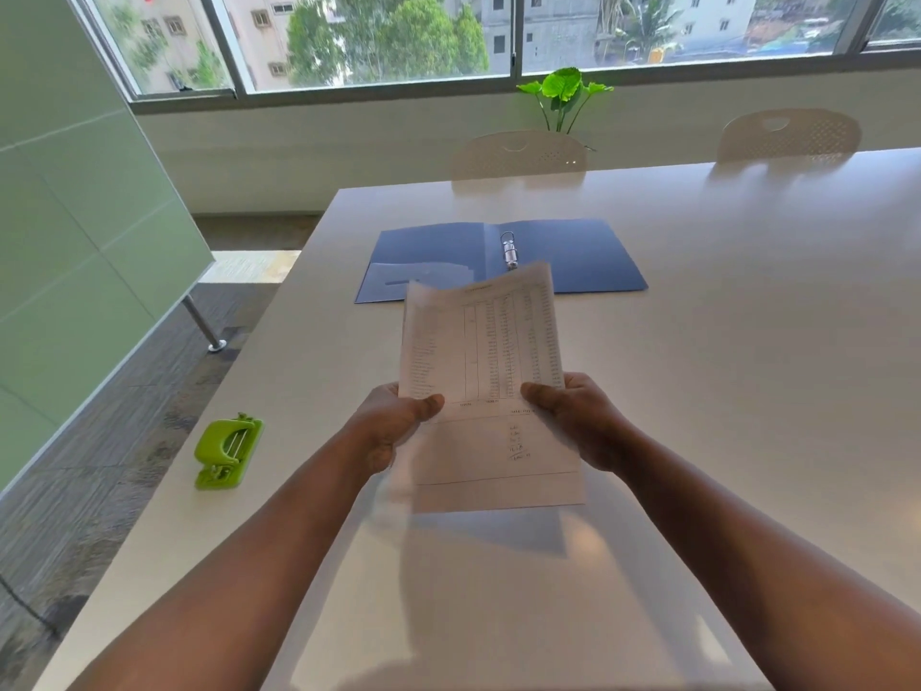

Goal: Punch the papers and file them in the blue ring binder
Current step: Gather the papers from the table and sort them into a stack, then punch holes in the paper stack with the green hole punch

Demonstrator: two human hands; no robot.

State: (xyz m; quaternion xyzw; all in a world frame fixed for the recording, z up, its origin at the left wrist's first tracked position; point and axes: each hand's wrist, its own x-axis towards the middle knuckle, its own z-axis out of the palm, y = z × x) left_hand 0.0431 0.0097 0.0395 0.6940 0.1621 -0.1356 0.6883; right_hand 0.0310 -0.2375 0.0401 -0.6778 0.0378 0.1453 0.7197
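I hold the printed papers (491,371) in the air above the white table (722,341). My left hand (396,423) pinches their left edge, thumb on top. My right hand (580,416) pinches the right edge the same way. The sheets carry a table of figures and some handwriting low down. Beyond them the blue ring binder (588,256) lies open and flat, its metal rings (509,249) in the middle; the papers' top edge hides part of it. A green hole punch (227,451) sits on the table to my left, near the edge.
Two white chairs (518,154) (790,134) stand at the table's far side, with a green plant (565,94) behind them under the window. A green partition (84,231) on a metal leg stands at the left, over grey floor.
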